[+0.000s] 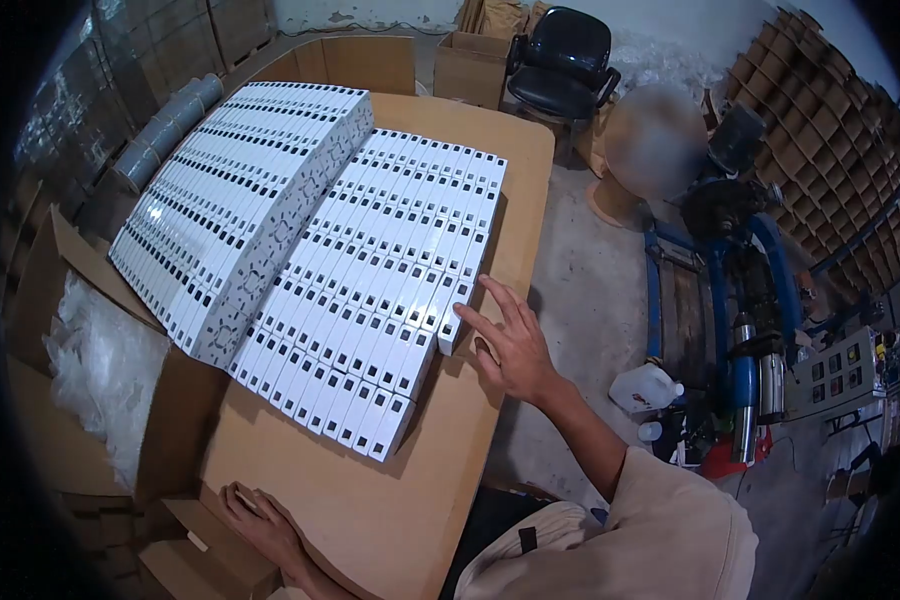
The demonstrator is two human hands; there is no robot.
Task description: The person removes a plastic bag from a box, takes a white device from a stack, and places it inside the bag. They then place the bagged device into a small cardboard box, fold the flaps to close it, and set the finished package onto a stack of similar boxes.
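Observation:
Rows of slim white boxes (345, 290) with small black squares at their ends lie side by side on a brown table. My right hand (515, 345) is at their right side, fingers spread, with fingertips touching a white box (450, 325) at the end of a row. That box sticks out slightly beyond the front row beside it. Down at the table's near left edge, my left hand (265, 525) lies with its fingers loosely bent and nothing visible in it. The undersides of its fingers are hidden.
A taller stack of white boxes (240, 190) with a grey patterned side stands at the left. An open carton (110, 370) with clear plastic is beside the brown table (370, 510). Beyond are a black chair (565, 60), a blue-framed machine (740, 300) and a plastic jug (645, 388).

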